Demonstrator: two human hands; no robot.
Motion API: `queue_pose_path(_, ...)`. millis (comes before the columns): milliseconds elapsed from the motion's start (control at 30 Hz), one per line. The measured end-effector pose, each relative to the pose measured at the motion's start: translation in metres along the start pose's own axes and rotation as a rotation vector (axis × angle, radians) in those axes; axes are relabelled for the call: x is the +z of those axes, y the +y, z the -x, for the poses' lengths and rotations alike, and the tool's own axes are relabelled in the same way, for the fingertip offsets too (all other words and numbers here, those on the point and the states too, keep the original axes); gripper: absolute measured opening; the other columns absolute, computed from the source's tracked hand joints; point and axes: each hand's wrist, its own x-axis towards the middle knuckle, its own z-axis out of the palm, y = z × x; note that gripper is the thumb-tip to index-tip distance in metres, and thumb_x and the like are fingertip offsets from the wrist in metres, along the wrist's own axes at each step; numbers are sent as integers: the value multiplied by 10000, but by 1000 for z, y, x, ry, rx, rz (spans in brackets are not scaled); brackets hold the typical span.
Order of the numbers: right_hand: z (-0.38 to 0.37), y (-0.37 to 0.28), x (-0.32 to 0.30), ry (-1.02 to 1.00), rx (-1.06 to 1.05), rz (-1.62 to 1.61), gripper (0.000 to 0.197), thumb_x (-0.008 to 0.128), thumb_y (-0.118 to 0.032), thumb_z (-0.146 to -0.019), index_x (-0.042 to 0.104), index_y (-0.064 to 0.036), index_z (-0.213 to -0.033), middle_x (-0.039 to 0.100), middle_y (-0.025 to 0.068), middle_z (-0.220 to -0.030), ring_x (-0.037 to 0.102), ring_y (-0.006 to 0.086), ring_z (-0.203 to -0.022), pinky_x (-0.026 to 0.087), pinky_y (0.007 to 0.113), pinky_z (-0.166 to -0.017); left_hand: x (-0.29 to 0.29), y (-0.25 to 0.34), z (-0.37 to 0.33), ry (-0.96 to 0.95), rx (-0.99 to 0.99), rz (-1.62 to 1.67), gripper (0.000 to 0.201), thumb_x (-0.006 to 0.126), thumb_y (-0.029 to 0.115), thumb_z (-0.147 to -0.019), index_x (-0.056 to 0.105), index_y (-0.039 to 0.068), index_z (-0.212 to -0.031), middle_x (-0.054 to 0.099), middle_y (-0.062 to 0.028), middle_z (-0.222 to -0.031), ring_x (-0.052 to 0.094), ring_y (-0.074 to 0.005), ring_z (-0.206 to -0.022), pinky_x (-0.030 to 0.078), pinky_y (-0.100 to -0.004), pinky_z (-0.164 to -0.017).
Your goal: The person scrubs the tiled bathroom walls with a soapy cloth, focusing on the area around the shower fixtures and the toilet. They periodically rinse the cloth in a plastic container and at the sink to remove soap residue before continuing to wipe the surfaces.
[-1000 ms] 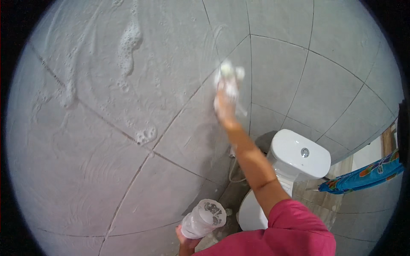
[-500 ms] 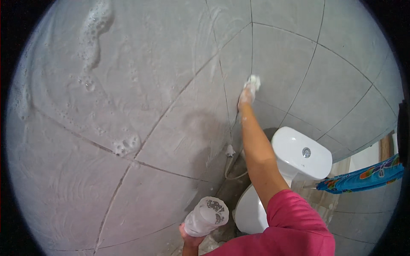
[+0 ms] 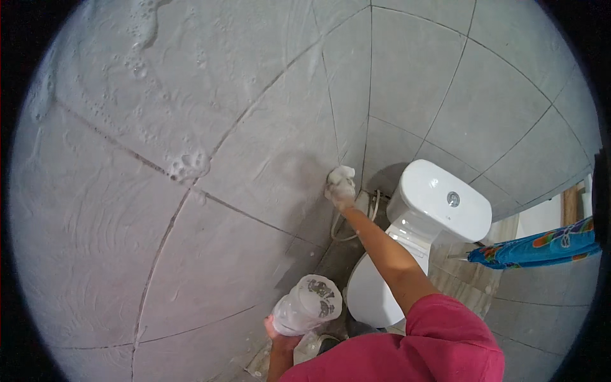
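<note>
My right hand (image 3: 341, 194) is closed on a foam-covered white sponge or cloth (image 3: 344, 172), pressed to the grey tiled wall (image 3: 254, 197) close to the corner. The suds hide which of the two it is. Low in front of me, my left hand (image 3: 282, 336) grips a translucent white plastic container (image 3: 294, 313) from underneath and the side. Its round mouth faces up, and whitish suds with dark patches show inside. Bubbly foam (image 3: 189, 165) clings to the wall's grout lines and upper left area.
A white toilet (image 3: 420, 175) with a push-button tank stands right of my right arm. Behind my wrist a pale hose (image 3: 344, 238) loops near the floor. A blue patterned cloth (image 3: 534, 245) hangs at the right.
My right hand has moved down and slightly left along the wall, from the corner to the left wall. The view has shifted a little; the left hand still holds the container.
</note>
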Motion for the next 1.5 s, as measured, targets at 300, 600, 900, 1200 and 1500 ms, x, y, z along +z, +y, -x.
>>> queue_pose_path(300, -13, -5, -26, -108, 245, -242, 253, 535, -278, -800, 557, -42, -890, 535, 44, -732, 513, 148, -661, 427, 292, -634, -36, -4, 1, 33, 26, -126, 697, 231, 510, -760, 342, 59, -1280, 386, -145, -1284, 400, -353, -1145, 324, -518, -929)
queue_pose_path(600, -11, -3, -29, -134, 288, -310, 221, 533, -194, -807, 535, -42, -967, 563, 51, -840, 536, 148, -747, 434, 276, -623, -33, -3, 3, 17, -23, -62, 709, 260, 510, -748, 343, 49, -1280, 391, -148, -1284, 389, -341, -1164, 296, -509, -960)
queue_pose_path(900, 58, 23, -59, -73, -375, -138, 251, 607, -137, -753, 557, -32, -975, 589, 48, -880, 555, 153, -798, 449, 290, -701, -55, -7, 3, -1, 12, 135, 704, 263, 507, -746, 354, 50, -1274, 406, -139, -1274, 398, -330, -1159, 306, -498, -955)
queue_pose_path(1200, 60, 42, -56, -55, -29, -549, 618, 465, 30, -728, 280, -151, -1290, 430, 66, -1163, 478, 192, -986, 424, 302, -794, -69, -15, -2, 109, 55, -19, 705, 218, 514, -757, 348, 57, -1277, 405, -137, -1273, 408, -336, -1143, 323, -505, -934)
queue_pose_path(1500, -20, 129, 9, 227, -90, 83, 377, 533, -267, -735, 464, -77, -1053, 519, 147, -915, 512, 317, -829, 429, 362, -740, -73, -13, -1, 64, -24, -83, 710, 244, 502, -748, 351, 35, -1272, 404, -142, -1277, 401, -331, -1156, 299, -485, -965)
